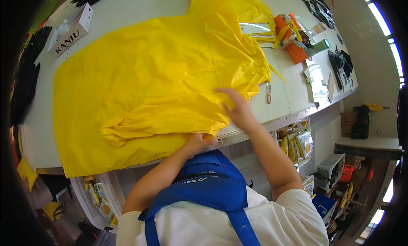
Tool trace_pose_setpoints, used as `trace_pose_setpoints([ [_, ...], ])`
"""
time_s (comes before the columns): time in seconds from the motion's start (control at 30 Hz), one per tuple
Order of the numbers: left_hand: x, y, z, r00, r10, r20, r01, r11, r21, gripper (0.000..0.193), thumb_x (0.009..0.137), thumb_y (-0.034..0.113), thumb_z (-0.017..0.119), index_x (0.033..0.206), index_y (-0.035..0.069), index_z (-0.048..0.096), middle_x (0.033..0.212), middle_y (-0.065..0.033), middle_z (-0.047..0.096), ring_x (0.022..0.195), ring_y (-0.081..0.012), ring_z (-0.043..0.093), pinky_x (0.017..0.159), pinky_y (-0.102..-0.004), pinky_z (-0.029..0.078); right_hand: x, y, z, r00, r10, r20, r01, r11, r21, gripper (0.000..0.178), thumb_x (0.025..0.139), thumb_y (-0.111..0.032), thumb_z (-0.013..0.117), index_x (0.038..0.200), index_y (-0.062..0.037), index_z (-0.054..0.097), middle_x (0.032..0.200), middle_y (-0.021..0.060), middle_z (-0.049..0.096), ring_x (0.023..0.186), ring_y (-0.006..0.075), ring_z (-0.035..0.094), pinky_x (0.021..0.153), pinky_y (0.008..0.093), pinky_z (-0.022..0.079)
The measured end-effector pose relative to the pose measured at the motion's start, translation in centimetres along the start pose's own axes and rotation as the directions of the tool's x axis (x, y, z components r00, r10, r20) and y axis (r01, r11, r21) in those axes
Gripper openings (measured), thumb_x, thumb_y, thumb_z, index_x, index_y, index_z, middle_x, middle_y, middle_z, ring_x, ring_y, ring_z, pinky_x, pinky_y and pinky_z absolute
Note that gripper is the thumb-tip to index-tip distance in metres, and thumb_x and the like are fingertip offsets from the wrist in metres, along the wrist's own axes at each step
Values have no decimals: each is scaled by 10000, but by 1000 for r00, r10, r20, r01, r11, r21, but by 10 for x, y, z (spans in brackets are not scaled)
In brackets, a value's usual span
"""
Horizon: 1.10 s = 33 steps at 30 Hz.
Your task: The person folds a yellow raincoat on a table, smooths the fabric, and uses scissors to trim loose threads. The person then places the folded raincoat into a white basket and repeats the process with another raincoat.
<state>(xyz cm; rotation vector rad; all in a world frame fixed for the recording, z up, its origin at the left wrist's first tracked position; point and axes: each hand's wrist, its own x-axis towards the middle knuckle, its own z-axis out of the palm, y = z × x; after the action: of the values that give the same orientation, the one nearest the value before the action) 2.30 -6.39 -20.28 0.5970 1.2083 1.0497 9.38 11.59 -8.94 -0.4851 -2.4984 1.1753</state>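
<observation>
A large yellow raincoat lies spread over the white table, with one sleeve laid along its near side. At the near table edge my left hand is closed on the raincoat's border, its fingertips partly hidden by the fabric. My right hand, slightly blurred, is over the raincoat's near right part with its fingers apart and nothing in them. Just right of the raincoat lies a small slim hand tool, perhaps thread snips.
A white box holding a small bottle stands at the far left. Orange boxes and loose small items crowd the right side, near black pouches. Below the table edge are white baskets with packaged yellow goods. Black cloths hang at the left.
</observation>
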Motion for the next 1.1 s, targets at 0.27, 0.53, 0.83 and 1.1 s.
trace_pose_setpoints([
  [0.27, -83, -15, -86, 454, -441, -774, -739, 299, -604, 342, 926, 326, 535, 1174, 92, 501, 1223, -65, 527, 1135, -248, 495, 994, -410, 404, 14, 203, -113, 998, -64, 24, 63, 743, -666, 312, 774, -42, 570, 1078, -103, 594, 1148, 47, 587, 1208, 278, 456, 997, 403, 342],
  [0.53, -151, -42, -116, 270, -262, -927, -831, 423, -362, 293, 898, 74, 512, 1188, 110, 492, 1192, -72, 542, 1134, -266, 503, 990, -438, 412, 90, 191, -143, 897, 315, 310, 16, 678, -735, 176, 808, -144, 574, 961, -70, 620, 1022, 105, 598, 1073, 296, 476, 957, 429, 346],
  [0.83, -169, -42, -139, 156, -407, -900, -902, 312, -297, 420, 887, 55, 534, 1266, 179, 400, 1308, -94, 431, 1194, -291, 435, 1007, -455, 384, 47, 195, -28, 998, 53, 42, 10, 501, -865, 475, 778, -132, 554, 1249, -154, 492, 1265, 106, 470, 1173, 322, 429, 996, 446, 311],
  [1.1, -195, 40, -127, 288, 159, -944, -637, 768, -65, 211, 921, 166, 554, 1119, 92, 561, 1007, -6, 608, 819, -129, 586, 708, -266, 480, 60, -45, 96, 949, -30, 314, -54, 965, 256, 257, 881, -57, 574, 1132, -5, 563, 966, 109, 627, 817, 169, 600, 745, 275, 485],
])
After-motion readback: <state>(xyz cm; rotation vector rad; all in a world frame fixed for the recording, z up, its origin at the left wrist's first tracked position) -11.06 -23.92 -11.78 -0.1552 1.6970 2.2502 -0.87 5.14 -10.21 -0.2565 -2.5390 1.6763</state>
